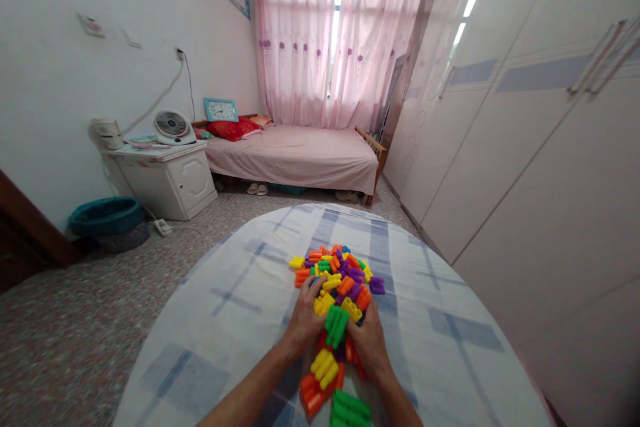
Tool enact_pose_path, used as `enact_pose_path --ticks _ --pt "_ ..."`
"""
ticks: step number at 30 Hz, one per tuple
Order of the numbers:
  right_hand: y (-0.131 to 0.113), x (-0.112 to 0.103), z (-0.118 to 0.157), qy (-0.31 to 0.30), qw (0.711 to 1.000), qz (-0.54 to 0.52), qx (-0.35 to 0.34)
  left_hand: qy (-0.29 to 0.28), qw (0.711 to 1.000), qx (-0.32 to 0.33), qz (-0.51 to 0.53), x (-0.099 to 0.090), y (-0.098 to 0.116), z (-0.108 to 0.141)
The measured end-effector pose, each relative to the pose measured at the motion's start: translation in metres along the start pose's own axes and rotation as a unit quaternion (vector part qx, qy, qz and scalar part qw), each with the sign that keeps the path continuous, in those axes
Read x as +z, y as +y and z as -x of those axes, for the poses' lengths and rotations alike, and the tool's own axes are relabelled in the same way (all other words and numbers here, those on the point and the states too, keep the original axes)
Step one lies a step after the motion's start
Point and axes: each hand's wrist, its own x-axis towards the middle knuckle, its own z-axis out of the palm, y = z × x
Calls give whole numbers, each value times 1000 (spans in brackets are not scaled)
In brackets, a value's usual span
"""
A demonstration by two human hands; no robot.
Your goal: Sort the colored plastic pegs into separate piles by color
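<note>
From my head view, I'm seeing my left hand (306,313) and right hand (371,340) curving around opposite sides of the plastic building blocks (351,307); I can't tell whether either is pinching one. A green block (337,325) is sitting between them, about equally near both. The pile is stretching lengthwise away from me, with open tablecloth (440,353) spreading on both sides.

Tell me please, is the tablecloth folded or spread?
Spread. The tablecloth lies out over the table, and its blue bands show on both sides of the blocks.
</note>
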Motion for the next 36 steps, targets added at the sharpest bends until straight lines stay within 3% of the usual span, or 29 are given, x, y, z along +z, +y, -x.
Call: enact_pose_path --ticks 5,8,12,15,20,24,28,32,36 --pt "-29 -2 -27 -12 990 -73 122 1 998 -57 -24 -2 22 -29" --pt "-57 -7 -42 -37 975 -119 185 -9 995 -90 31 -8 43 -46" --pt "-89 -15 -52 -99 950 -233 185 -27 979 -123 158 -17 73 -59" --pt "-95 -21 -56 -111 953 -234 159 -29 978 -113 170 -21 82 -65" --pt "-69 -40 -33 -132 985 -104 39 -40 998 10 37 -37 59 -47" --pt "-31 -68 23 -177 980 63 -60 -125 986 75 -81 -68 34 11" --pt "20 -82 69 -230 945 181 -147 -229 958 62 -163 -90 7 73" --pt "61 -66 83 -234 924 260 -155 -239 945 76 -210 -73 -17 99" --pt "61 -47 79 -185 929 286 -143 -187 952 157 -185 -37 -30 96"
